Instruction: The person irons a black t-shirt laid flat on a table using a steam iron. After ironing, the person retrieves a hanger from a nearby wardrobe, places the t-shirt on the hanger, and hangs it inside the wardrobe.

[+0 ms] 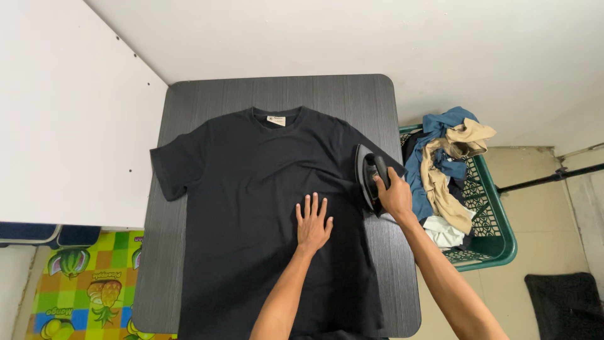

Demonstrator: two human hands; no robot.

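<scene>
Hands: left hand (313,223) flat on black shirt (264,208), beige neck label (276,120); right hand (394,194) gripping iron (371,178).

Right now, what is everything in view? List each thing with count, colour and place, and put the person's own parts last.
t-shirt: one, black, spread flat front-up on the table, collar toward the wall
iron: one, black, at the shirt's right sleeve
table: one, dark grey, against the white wall
laundry basket: one, green, on the floor right of the table
clothes: a heap, blue, tan, white and dark, in the basket
mat: one, bright with fruit pictures, on the floor at lower left
dark mat: one, black, on the floor at lower right
left hand: flat on the shirt, fingers spread
right hand: gripping the iron's handle
</scene>
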